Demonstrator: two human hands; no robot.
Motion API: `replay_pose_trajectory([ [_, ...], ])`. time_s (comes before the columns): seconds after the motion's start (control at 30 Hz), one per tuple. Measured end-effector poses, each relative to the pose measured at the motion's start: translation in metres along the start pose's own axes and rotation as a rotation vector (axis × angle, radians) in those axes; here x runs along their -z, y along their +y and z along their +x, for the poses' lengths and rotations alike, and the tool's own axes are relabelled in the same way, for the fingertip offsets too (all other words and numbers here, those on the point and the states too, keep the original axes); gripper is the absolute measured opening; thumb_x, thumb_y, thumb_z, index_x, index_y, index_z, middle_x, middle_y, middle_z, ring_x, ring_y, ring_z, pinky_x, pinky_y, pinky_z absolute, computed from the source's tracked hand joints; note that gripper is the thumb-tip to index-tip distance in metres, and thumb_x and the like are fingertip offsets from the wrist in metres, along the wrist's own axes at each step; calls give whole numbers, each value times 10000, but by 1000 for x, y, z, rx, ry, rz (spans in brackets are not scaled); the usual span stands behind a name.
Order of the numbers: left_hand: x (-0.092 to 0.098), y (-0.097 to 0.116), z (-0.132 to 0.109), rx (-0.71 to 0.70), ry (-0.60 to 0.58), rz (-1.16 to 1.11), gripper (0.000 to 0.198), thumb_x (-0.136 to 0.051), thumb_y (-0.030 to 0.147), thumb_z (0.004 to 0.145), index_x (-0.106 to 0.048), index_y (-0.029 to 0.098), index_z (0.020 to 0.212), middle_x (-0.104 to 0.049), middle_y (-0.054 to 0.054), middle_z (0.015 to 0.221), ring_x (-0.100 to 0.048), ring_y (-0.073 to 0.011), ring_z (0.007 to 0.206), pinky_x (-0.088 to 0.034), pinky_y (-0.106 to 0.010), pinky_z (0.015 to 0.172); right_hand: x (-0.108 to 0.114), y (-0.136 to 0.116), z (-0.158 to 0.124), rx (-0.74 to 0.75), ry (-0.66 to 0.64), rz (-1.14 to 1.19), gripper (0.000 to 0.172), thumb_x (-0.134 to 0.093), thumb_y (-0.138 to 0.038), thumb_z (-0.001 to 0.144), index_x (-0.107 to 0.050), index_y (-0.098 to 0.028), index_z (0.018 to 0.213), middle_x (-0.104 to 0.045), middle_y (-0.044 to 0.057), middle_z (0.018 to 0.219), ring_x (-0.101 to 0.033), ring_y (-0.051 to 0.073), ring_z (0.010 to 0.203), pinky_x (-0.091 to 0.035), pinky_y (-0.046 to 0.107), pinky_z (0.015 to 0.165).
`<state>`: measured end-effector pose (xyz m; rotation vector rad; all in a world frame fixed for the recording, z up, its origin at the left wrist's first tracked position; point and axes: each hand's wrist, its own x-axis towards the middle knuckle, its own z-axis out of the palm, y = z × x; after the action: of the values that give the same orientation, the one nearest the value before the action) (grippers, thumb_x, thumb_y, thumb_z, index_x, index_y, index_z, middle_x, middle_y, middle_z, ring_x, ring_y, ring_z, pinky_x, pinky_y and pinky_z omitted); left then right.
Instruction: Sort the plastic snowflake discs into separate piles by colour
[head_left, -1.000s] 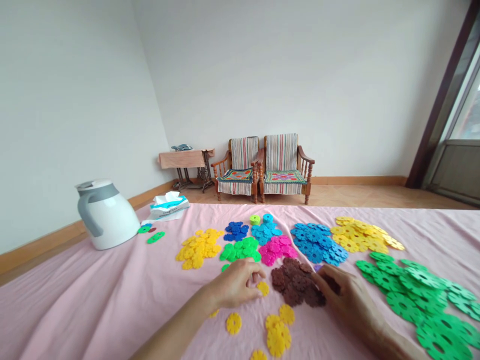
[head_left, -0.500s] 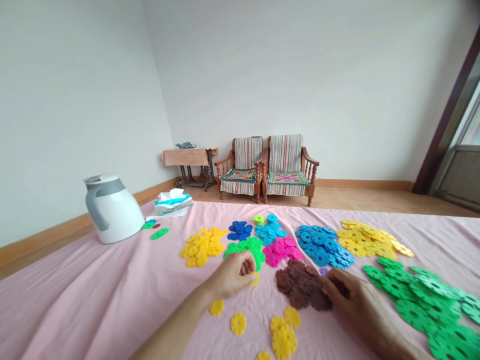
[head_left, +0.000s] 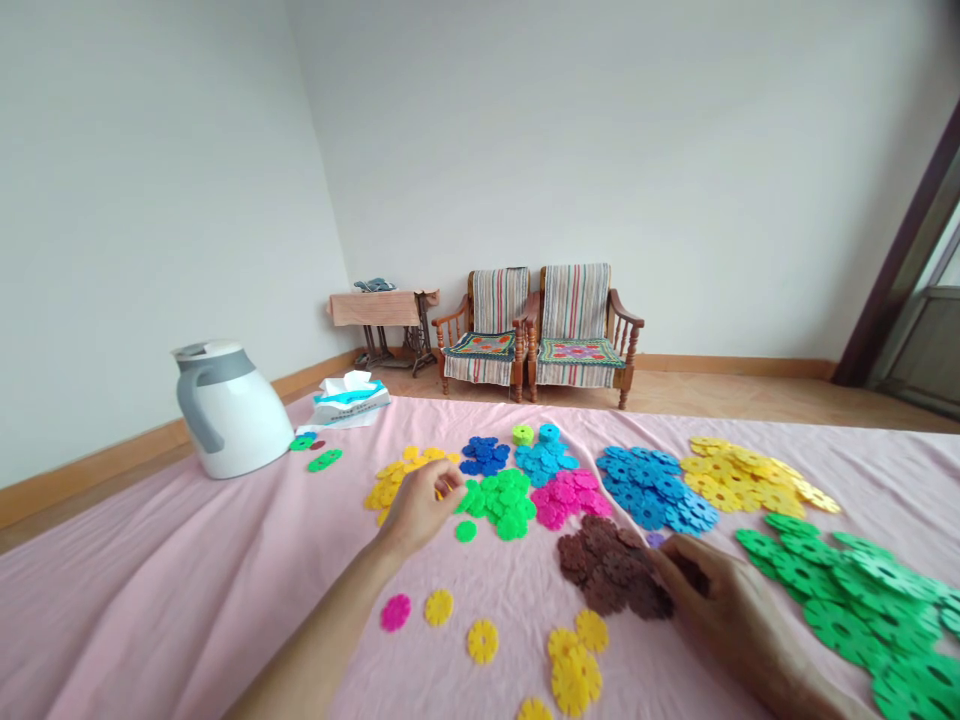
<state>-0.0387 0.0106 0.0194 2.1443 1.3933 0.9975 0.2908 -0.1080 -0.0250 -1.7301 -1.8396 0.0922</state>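
My left hand (head_left: 426, 497) hovers by the right side of a pile of yellow-orange snowflake discs (head_left: 386, 484), partly covering it. Its fingers are curled together, and whatever they hold is hidden. Just right of it lie bright green discs (head_left: 507, 503), with one loose green disc (head_left: 466, 531) nearby. My right hand (head_left: 712, 600) rests at the right edge of a brown disc pile (head_left: 611, 565), thumb and fingers bent together at the tips; anything between them is hidden. Loose yellow discs (head_left: 483, 641) and a pink disc (head_left: 396, 612) lie on the near cloth.
Pink (head_left: 570, 493), blue (head_left: 652, 487), yellow (head_left: 746, 475) and large green (head_left: 847, 590) disc piles lie on the pink cloth (head_left: 187, 600). A white jug (head_left: 244, 420) and a tissue pack (head_left: 349, 402) stand at left. Two wooden armchairs (head_left: 577, 340) are beyond.
My left hand has moved left and away, to the yellow-orange pile. The yellow disc at its fingertips no longer shows. The loose pink and green discs have come into view. My right hand stays by the brown pile.
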Motion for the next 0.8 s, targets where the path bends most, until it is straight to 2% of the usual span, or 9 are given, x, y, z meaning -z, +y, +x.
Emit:
replay_pose_trajectory([
  [0.1,-16,36,-19,-142,-416,-94,85,-626,235,737,-646,154,751,-616,1,714,-545,-113,645,-406,-195,591,0,1,0,11,0,-14,355,-384,-437,909,-481,-236,632,-554,-31,569,-532,134,539,-384,238,532],
  [0.13,-21,46,-26,-178,-520,-114,119,-655,264,730,-659,154,777,-609,0,730,-530,-105,634,-398,-189,576,1,1,-1,14,1,-19,353,-386,-434,908,-481,-235,632,-556,-30,568,-533,135,538,-382,239,530],
  [0.2,-30,64,-40,-239,-637,-122,196,-708,318,699,-666,159,805,-584,6,725,-511,-98,621,-384,-184,559,2,1,-1,17,3,-30,351,-390,-430,906,-481,-236,629,-562,-30,564,-532,135,530,-377,241,522],
  [0.3,-43,79,-55,-294,-646,-45,328,-777,357,611,-648,185,858,-587,5,815,-513,-110,671,-383,-199,599,2,0,-1,18,1,-32,342,-394,-421,906,-485,-235,634,-579,-29,576,-537,135,533,-376,244,528],
  [0.43,-52,83,-61,-282,-626,36,365,-799,352,557,-613,195,828,-573,8,845,-510,-131,725,-374,-209,617,1,-1,0,19,0,-24,340,-396,-419,908,-480,-234,636,-587,-27,589,-536,134,538,-373,246,537],
  [0.67,-47,80,-58,-100,-761,-179,253,-731,190,595,-588,180,803,-512,56,669,-457,-79,581,-329,-166,508,1,-2,1,12,-8,-24,344,-393,-415,908,-471,-233,627,-577,-29,582,-527,134,537,-362,248,534],
  [0.8,-40,77,-52,-72,-731,-255,122,-631,124,644,-578,163,747,-497,53,634,-449,-80,583,-338,-168,527,1,-1,0,15,-5,-1,355,-386,-415,909,-470,-230,617,-570,-27,579,-524,132,541,-369,246,539],
])
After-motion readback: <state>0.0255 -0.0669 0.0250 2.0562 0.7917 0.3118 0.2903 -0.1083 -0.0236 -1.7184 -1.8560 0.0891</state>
